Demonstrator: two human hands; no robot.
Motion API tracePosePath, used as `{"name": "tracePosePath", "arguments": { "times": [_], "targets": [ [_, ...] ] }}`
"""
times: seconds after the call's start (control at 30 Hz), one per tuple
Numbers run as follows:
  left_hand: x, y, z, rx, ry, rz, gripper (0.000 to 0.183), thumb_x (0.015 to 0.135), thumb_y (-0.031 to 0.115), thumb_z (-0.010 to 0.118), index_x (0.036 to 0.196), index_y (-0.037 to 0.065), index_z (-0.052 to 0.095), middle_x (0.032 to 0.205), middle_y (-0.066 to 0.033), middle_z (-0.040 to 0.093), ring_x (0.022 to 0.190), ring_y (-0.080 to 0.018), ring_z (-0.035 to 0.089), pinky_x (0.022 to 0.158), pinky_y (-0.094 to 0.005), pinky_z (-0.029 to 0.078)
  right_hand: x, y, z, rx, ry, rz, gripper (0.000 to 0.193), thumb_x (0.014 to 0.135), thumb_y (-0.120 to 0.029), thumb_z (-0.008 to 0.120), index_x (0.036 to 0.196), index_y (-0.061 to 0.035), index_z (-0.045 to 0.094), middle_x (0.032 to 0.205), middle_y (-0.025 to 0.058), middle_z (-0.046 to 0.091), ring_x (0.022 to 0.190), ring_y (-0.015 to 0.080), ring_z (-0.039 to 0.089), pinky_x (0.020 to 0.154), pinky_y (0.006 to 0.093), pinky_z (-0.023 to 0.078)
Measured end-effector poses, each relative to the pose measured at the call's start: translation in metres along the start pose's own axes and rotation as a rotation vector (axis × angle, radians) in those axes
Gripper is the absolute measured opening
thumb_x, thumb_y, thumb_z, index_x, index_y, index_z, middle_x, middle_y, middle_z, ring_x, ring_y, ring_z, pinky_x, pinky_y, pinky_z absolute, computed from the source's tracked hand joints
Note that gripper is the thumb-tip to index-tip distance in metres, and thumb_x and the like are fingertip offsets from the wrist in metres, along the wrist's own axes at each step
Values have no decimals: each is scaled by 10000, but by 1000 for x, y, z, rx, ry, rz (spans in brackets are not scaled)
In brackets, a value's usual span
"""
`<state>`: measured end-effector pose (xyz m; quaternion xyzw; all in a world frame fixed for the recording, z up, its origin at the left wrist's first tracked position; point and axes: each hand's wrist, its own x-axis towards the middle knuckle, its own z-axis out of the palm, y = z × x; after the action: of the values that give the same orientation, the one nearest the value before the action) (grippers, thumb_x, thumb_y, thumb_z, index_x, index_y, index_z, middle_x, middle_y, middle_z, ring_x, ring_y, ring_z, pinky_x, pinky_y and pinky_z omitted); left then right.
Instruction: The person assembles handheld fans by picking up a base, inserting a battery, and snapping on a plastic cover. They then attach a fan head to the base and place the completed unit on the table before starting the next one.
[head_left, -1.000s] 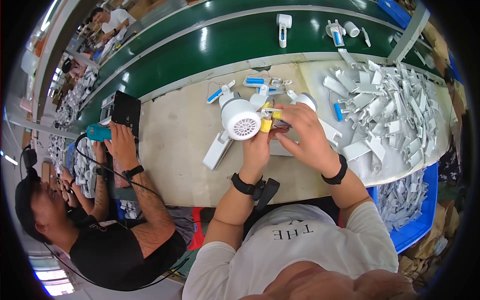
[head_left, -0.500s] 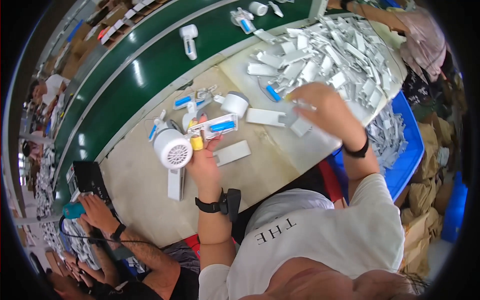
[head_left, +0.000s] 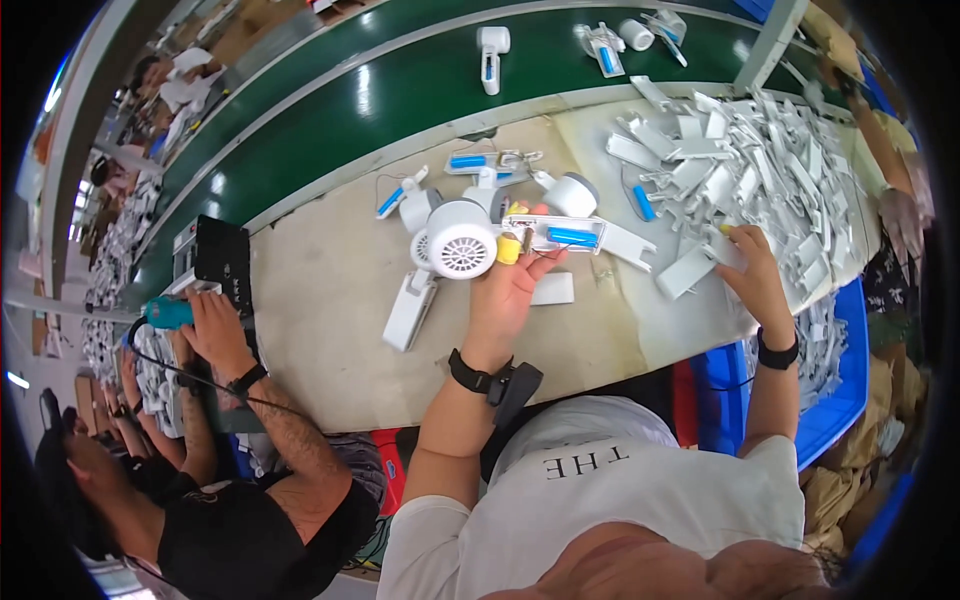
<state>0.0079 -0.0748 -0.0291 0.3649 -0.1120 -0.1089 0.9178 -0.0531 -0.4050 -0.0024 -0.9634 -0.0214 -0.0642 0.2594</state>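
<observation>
My left hand [head_left: 508,300] grips a white handheld fan [head_left: 467,240], its round slotted grille facing up. The fan's handle is uncovered and shows a blue battery cell [head_left: 572,237] and thin wires. Yellow covers sit on some of my fingertips. My right hand [head_left: 757,283] is beside the right end of a loose white handle cover [head_left: 687,274], thumb and fingers apart; whether they touch it is hard to tell. Another white cover [head_left: 630,247] lies just beyond the fan's handle, and one more [head_left: 553,289] is partly hidden behind my left hand.
A heap of white covers [head_left: 740,180] fills the table's right side, above a blue bin [head_left: 850,350]. More fan parts [head_left: 573,194] lie behind my left hand. A green conveyor [head_left: 420,75] carries several fans. At left, a co-worker's hand [head_left: 215,325] holds a teal tool [head_left: 168,313].
The view has shifted, so the table appears further right. My right hand has come down from the heap's edge toward the loose cover. My left hand still holds the fan.
</observation>
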Motion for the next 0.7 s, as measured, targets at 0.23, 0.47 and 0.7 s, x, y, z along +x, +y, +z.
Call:
{"name": "tracePosePath", "arguments": {
  "times": [0.23, 0.47, 0.7],
  "targets": [
    [1, -3, 6, 96, 20, 57, 433, 953, 179, 409, 1342, 24, 300, 1331, -152, 399, 1155, -219, 470, 918, -372, 451, 23, -109, 30, 166, 210, -478, 585, 607, -17, 738, 1144, -70, 512, 1150, 110, 569, 1037, 285, 546, 848, 368, 440],
    [1, 4, 5, 66, 11, 79, 439, 951, 185, 411, 1347, 35, 297, 1334, -104, 404, 1199, -192, 426, 970, -329, 387, 54, -167, 58, -47, 283, -698, 489, 631, -44, 701, 1099, -90, 563, 1159, 67, 576, 1094, 283, 526, 842, 392, 441],
    [-9, 1, 8, 54, 116, 119, 453, 940, 151, 442, 1353, 33, 297, 1315, -92, 419, 1187, -199, 435, 958, -337, 396, 59, -177, 70, -9, 334, -769, 498, 592, -40, 704, 1073, -77, 579, 1168, 79, 571, 1111, 291, 519, 916, 409, 436]
  ]
}}
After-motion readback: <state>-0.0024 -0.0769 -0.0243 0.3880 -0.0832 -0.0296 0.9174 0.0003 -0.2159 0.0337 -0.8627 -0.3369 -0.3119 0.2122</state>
